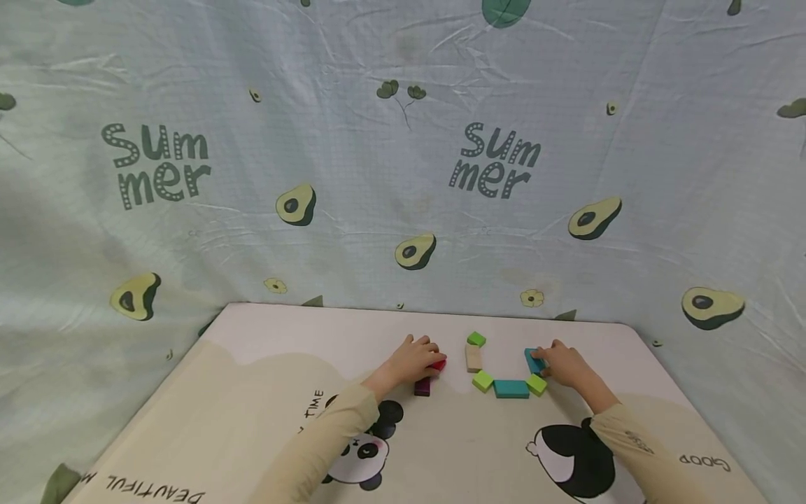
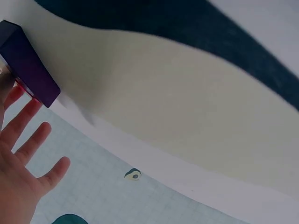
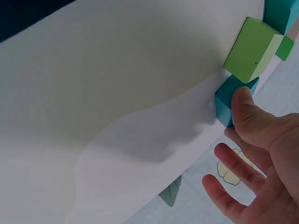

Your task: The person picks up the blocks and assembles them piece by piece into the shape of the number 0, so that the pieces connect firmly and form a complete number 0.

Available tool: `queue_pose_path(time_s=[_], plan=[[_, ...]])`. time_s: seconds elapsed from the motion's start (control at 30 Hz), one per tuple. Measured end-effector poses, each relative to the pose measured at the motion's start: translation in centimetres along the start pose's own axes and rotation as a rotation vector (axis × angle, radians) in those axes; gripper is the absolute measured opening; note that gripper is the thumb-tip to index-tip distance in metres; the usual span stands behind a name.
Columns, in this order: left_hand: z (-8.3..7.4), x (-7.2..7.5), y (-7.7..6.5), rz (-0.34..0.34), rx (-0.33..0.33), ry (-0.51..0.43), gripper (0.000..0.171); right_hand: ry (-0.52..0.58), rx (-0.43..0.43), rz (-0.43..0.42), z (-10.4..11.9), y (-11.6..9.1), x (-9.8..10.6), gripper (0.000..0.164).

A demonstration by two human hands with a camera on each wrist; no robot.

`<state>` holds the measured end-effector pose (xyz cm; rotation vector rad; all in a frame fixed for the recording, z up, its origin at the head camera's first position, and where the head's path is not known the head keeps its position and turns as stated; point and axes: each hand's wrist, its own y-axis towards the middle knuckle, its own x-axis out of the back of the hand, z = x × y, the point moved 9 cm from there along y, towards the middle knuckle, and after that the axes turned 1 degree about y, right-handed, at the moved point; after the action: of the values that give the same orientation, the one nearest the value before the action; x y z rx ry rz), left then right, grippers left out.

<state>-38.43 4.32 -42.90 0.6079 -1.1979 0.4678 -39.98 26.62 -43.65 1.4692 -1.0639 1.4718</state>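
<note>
1. Held teal block [image 1: 533, 360]: smooth, flat-faced, oblong; at the right arm of a U-shaped block outline on the tabletop [image 1: 264, 399].
2. Red block [image 1: 439, 364]: glossy, partly covered by fingers; stands left of the outline, against the dark purple block [image 1: 422, 387].
3. Remainder of outline: near teal block [image 1: 511, 389] between two lime blocks [image 1: 483, 380]; tan block [image 1: 473, 358] along the left arm, small green block [image 1: 476, 339] at its far end.
4. Edges: outline open on the far side; bare surface separates it from the red block. Beyond the far table edge hangs creased, avocado-printed cloth [image 1: 352, 154].
5. Right hand [image 1: 564, 365]: thumb and index pinch the held teal block; other fingers spread.
6. Left hand [image 1: 412, 360]: pinches the red block, remaining fingers extended; hands well apart.
</note>
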Motion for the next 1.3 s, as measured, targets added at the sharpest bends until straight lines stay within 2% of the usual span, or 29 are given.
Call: queue_pose_path(time_s=[0.23, 0.37, 0.63, 1.0, 1.3], plan=[[-0.3, 0.0, 0.3, -0.011, -0.004, 0.058, 0.028, 0.019, -0.006, -0.005, 0.1, -0.1, 0.1, 0.043], [-0.6, 0.0, 0.4, -0.031, -0.032, 0.070, 0.024, 0.014, -0.007, 0.003, 0.0, 0.0, -0.1, 0.043], [-0.7, -0.6, 0.6, -0.025, -0.053, 0.070, 0.022, 0.022, -0.014, 0.001, -0.3, 0.1, -0.5, 0.042], [-0.5, 0.1, 0.7, -0.060, -0.063, 0.069, 0.022, 0.026, -0.026, -0.001, -0.2, 0.2, -0.3, 0.041], [-1.1, 1.4, 1.9, -0.077, -0.061, 0.034, 0.023, 0.025, -0.026, 0.003, -0.1, 0.1, -0.2, 0.040]])
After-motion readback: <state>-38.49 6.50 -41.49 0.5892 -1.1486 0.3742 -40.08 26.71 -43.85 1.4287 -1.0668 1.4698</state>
